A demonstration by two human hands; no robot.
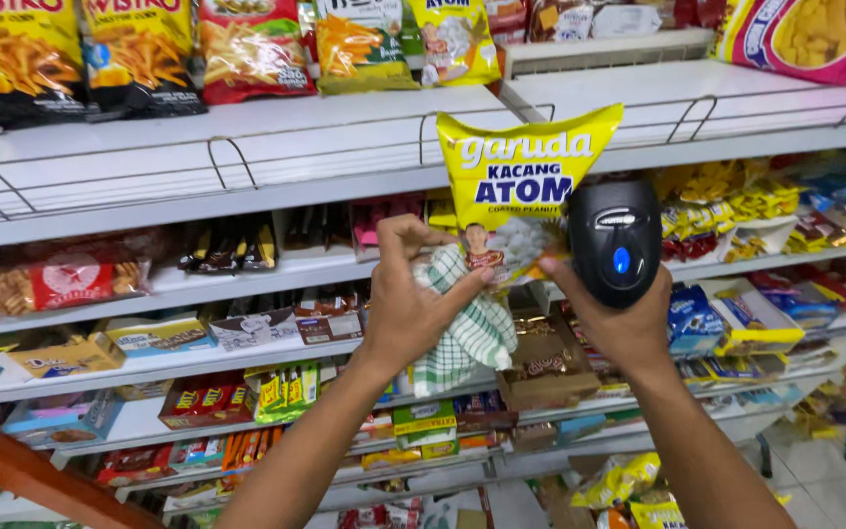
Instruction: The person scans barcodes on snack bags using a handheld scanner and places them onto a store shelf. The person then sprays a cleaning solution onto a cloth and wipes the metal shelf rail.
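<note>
- The left hand [413, 304] is clamped on the lower edge of a yellow snack bag [516, 186], a green-and-white checked cloth [467, 333] bunched in the same grip; the bag is upright in front of the shelf edge [247, 191].
- The right hand [619, 318] is closed around a black handheld scanner [615, 240], just beside the bag.
- Judged from this: a flat, steady bag with its code turned to the scanner would read best.
- The bag's back and any code are hidden, as are the right fingers; lower shelf packs are blurred.

- Yellow foil snack bag [521, 171]: upright, top corners flared, lower edge pinched.
- Green-and-white checked cloth [467, 333]: crumpled, hanging below the bag.
- Black handheld barcode scanner [615, 240]: blue-lit, upright, touching the bag's right side.
</note>
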